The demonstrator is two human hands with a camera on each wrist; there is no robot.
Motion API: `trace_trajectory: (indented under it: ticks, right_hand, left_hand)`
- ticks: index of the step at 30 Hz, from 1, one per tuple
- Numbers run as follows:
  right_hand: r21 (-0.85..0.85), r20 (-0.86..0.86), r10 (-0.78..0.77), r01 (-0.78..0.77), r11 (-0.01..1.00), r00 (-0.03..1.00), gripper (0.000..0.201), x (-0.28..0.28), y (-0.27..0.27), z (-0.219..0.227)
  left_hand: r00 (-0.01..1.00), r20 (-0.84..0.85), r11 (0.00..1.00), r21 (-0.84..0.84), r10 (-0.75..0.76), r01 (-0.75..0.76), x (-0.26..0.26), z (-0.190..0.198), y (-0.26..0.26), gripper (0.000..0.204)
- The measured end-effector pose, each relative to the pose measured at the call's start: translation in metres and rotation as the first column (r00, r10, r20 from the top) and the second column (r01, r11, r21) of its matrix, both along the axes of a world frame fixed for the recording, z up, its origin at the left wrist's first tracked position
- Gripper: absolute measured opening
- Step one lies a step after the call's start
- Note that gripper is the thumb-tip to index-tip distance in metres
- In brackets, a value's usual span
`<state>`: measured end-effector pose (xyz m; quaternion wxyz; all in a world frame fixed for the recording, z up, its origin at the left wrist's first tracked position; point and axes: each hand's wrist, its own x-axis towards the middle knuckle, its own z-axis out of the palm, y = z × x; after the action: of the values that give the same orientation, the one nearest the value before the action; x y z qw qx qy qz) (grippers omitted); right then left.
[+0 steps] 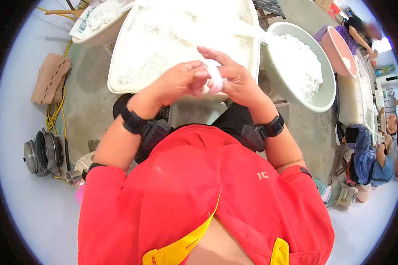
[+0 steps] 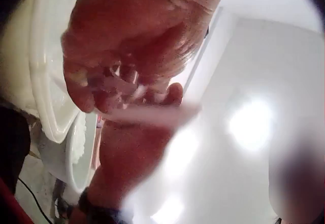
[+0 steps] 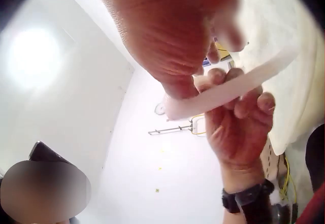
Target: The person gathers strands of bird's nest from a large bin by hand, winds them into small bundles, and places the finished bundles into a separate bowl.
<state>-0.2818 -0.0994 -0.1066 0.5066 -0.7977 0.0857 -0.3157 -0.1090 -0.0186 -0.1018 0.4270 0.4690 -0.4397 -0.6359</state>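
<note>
Crosswise over right grip (image 1: 238, 81): white strip (image 1: 215, 80).

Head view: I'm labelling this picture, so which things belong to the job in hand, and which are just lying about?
Likely part of the job:
left hand
right hand
white strip between the hands
white tray of white strands
pale green bowl of white strands

Apparently lying about:
brown slotted item
yellow cord
metal pots
metal cup
</note>
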Motion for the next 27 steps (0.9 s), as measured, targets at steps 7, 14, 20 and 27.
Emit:
trace_trajectory:
  ticks: [7,14,20,27]
  right_hand:
    - [0.007,-0.078,-0.545,0.547,0.837,0.835,0.015,-0.005,-0.001,0.006]
    - [0.497,-0.053,-0.395,0.367,0.786,0.917,0.026,-0.002,0.007,-0.002]
    - [0.859,0.197,-0.437,0.061,0.509,0.878,0.026,0.009,0.014,-0.015]
    - [0.374,-0.184,-0.197,0.254,0.892,0.963,0.024,-0.019,-0.007,-0.015]
  left_hand:
    - [0.881,0.421,0.926,-0.376,0.214,-0.045,-0.023,-0.031,0.006,0.034]
    - [0.928,0.240,0.928,-0.309,0.286,-0.207,-0.053,-0.043,-0.009,0.024]
    - [0.900,-0.391,0.981,-0.076,-0.193,0.178,-0.050,-0.022,0.000,0.030]
    - [0.859,0.440,0.875,-0.483,0.261,-0.019,-0.016,-0.011,-0.008,0.028]
